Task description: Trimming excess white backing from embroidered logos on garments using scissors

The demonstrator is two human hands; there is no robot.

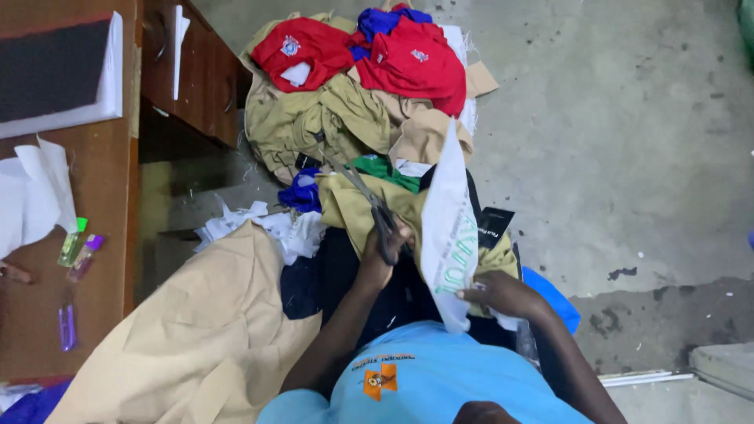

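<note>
**Scissors and a white strip over the lap**

On the wooden desk (47,314) at far left lie small green and purple lighters (72,243). A tan cloth (204,330) spreads beside it. The left hand (385,250) is closed around the handles of the scissors (369,204), whose blades point up and left, away from the person. The right hand (499,294) pinches the lower end of a white fabric strip (449,220) with green lettering; it runs upright, toward the pile of red and khaki clothes (353,86).
</note>
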